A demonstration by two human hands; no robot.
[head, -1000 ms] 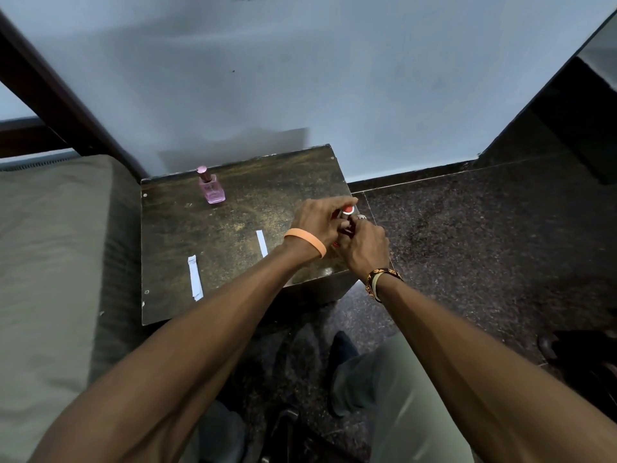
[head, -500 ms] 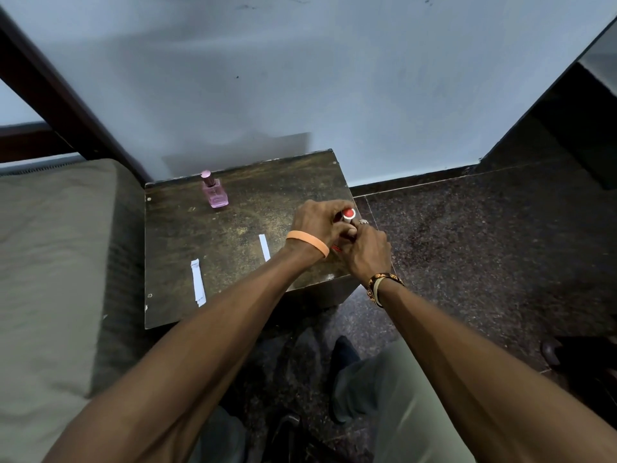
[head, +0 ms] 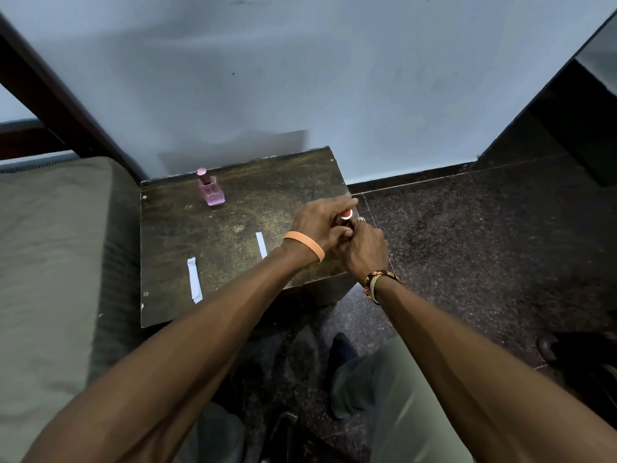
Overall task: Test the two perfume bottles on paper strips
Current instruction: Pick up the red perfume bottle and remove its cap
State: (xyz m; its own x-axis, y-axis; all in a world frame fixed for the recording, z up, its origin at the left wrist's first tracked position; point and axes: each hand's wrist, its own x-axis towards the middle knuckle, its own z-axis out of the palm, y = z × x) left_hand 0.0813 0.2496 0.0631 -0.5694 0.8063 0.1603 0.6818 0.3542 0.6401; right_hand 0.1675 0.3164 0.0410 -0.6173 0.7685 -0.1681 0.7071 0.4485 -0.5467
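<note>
A pink perfume bottle (head: 210,188) with a pink cap stands upright at the back of the small dark table (head: 233,215). Two white paper strips lie on the table: one (head: 194,279) near the front left, one (head: 261,244) in the middle, just left of my wrists. Over the table's right edge both hands meet around a red perfume bottle (head: 346,216), of which only the red top with its silvery ring shows. My left hand (head: 320,222) wraps it from the left. My right hand (head: 364,248) grips it from the right and below.
A grey-green mattress (head: 53,269) adjoins the table on the left, under a dark wooden bed frame (head: 56,105). A pale wall rises behind. Dark speckled floor (head: 467,235) spreads to the right. My knees are below the arms.
Both hands stay clasped on the red bottle at the table's right edge, with only slight finger shifts; the red top is a little more exposed than a second ago.
</note>
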